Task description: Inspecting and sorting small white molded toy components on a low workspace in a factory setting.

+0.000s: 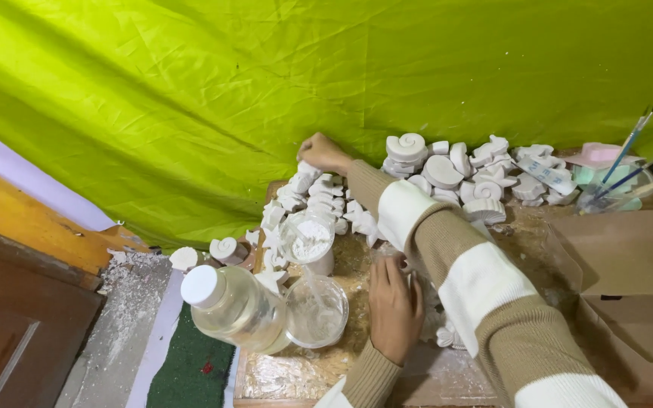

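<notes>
My right hand (pixel 323 153) reaches across to the bench's far left corner, fingers curled onto a white plaster shape (pixel 305 172); my left hand (pixel 394 306) rests flat nearby, spread.

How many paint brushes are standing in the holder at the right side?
2 that I can tell. Both stand in the clear holder at the far right: one light-blue-handled brush leaning up right, one dark-handled brush lower, beside it. More may be hidden.
</notes>
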